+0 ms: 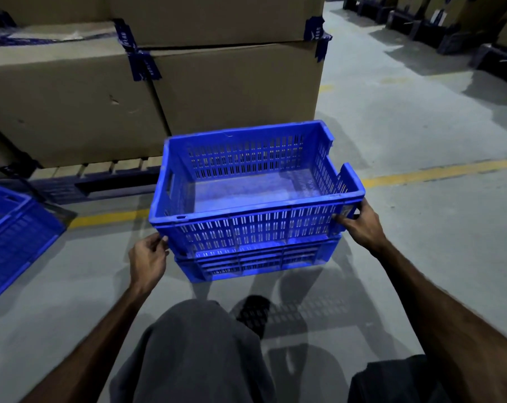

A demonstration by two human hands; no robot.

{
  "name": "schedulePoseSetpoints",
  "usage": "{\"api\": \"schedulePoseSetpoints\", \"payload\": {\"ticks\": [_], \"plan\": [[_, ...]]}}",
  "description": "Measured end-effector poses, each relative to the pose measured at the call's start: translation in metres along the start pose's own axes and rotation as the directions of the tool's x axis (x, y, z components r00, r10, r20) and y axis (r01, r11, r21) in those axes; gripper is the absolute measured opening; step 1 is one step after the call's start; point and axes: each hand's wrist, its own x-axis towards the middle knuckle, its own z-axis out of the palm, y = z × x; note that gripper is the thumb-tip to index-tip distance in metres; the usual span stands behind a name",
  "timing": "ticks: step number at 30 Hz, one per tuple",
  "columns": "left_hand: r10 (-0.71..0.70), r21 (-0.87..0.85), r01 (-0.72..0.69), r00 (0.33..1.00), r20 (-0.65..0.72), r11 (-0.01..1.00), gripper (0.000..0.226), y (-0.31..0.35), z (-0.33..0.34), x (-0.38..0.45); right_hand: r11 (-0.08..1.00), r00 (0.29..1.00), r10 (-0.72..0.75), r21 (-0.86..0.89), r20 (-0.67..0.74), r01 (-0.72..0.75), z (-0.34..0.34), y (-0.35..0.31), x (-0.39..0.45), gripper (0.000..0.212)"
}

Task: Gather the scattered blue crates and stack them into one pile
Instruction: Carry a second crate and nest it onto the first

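A person crouches on a warehouse floor [421, 257], left hand [147, 258] and right hand [360, 225] curled onto the near corners of an empty top crate [255, 228] seated on a lower crate [261, 264]. The fingers pinch the rim, though the fingertips are partly hidden. The slotted plastic looks stiff and light; the end handle cut-outs seem the better hold. It sits mouth up, long axis left to right. Another crate [11, 237] waits at left, near cardboard boxes [159, 91].
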Motion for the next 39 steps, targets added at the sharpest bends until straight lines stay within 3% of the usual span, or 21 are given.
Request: {"api": "schedulePoseSetpoints", "payload": {"ticks": [19, 37, 39], "plan": [[0.157, 0.192, -0.152, 0.988, -0.01, 0.969, 0.023, -0.017, -0.009, 0.003, 0.999, 1.0, -0.008, 0.032, -0.012, 0.008, 0.009, -0.005, -0.002, 0.077], [0.114, 0.185, -0.116, 0.993, 0.023, 0.976, 0.019, -0.023, -0.006, 0.011, 1.0, 1.0, -0.001, -0.016, 0.028, 0.001, 0.007, 0.001, 0.002, 0.082], [0.107, 0.167, -0.11, 0.994, 0.024, 0.98, 0.015, -0.017, -0.005, 0.008, 1.0, 1.0, -0.009, -0.004, 0.022, 0.009, 0.006, 0.001, 0.002, 0.09]]}}
